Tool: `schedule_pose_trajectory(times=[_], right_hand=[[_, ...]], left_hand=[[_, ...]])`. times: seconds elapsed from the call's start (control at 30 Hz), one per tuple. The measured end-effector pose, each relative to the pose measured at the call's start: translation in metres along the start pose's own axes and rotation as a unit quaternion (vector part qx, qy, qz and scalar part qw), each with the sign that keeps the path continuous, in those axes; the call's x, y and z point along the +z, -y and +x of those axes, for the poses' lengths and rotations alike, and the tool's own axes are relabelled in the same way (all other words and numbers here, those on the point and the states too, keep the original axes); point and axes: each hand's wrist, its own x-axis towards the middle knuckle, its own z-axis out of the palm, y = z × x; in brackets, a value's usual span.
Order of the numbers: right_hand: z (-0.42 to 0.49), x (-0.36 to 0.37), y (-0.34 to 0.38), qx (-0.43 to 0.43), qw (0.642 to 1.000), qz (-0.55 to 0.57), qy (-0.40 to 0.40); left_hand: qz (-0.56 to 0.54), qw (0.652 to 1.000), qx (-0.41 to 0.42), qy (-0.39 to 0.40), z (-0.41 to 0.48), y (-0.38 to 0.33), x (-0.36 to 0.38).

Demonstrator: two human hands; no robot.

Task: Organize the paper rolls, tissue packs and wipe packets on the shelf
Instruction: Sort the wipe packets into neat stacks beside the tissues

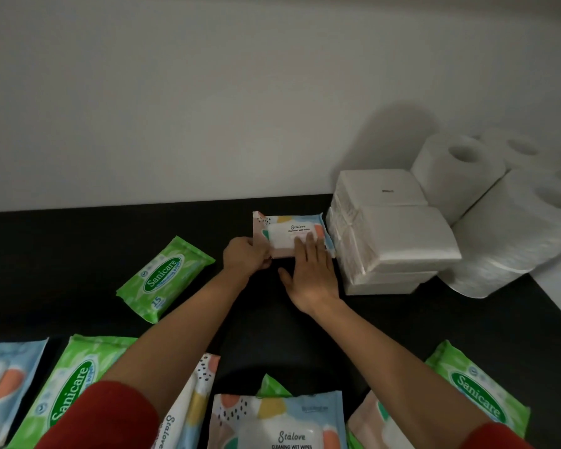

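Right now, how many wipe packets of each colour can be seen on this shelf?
Green packets: at least 4, one only a corner.
Pastel packets: 5.
Total: at least 9.

red short sleeves [104, 413] cover both upper arms; forearms and hands are bare.

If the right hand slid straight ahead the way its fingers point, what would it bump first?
The right hand rests on the Stalove wipe packet now; past that, probably the white wall. The tissue packs lie off to its right.
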Motion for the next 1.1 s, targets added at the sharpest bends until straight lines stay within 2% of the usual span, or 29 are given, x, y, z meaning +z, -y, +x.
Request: schedule_pose_trajectory(times=[0.1, 0.3, 1.1], right_hand=[[0.001, 0.003, 0.001, 0.003, 1.0, 0.001, -0.004], [0.004, 0.004, 0.001, 0.009, 1.0, -0.006, -0.007], [-0.01, 0.004, 0.003, 0.008, 0.999, -0.036, -0.027]], left_hand=[[0.111, 0.99, 0.079, -0.043, 0.002, -0.002, -0.006], [0.244, 0.95, 0.189, -0.035, 0.002, -0.004, -0.007], [0.306, 0.934, 0.184, 0.002, -0.004, 0.002, -0.011]])
